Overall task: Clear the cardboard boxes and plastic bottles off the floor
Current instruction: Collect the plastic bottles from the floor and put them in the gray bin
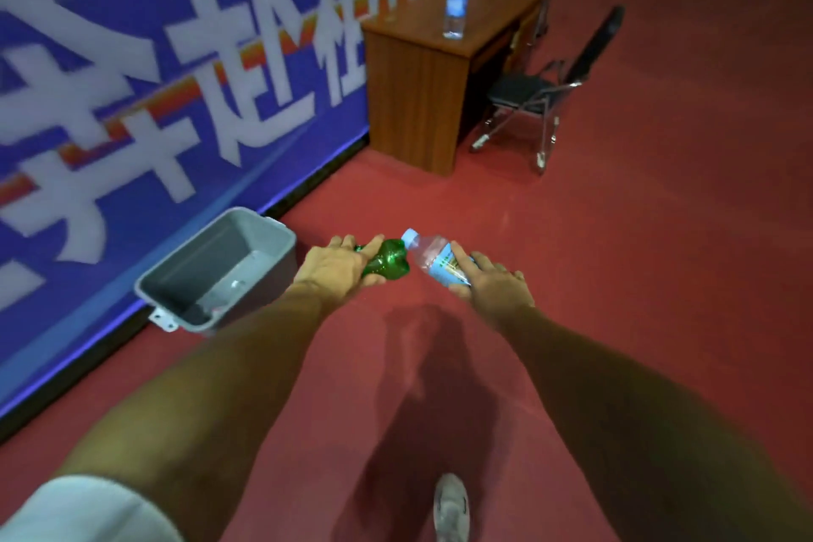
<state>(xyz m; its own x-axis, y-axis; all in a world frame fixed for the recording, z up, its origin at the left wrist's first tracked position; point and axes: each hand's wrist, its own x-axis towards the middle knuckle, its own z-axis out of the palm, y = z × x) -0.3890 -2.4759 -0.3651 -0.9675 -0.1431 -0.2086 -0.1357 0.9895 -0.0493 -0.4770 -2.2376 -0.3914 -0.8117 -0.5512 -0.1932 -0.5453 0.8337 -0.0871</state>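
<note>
My left hand (pixel 336 264) grips a green plastic bottle (pixel 389 262), its bottom end pointing right. A clear plastic bottle (pixel 429 255) with a pale blue cap and blue label is held in my right hand (pixel 490 284), cap pointing left. The two bottles almost touch in front of me, above the red floor (pixel 638 277). A grey plastic bin (pixel 176 277) stands on the floor just left of my left hand, against the banner. Another clear water bottle (pixel 456 0) stands upright on the wooden desk (pixel 409 97) farther back.
A blue banner wall (pixel 132 79) with large white characters runs along the left. A black folding chair (pixel 545 92) stands right of the desk. My white shoe (pixel 451 506) shows at the bottom. Open red floor stretches to the right.
</note>
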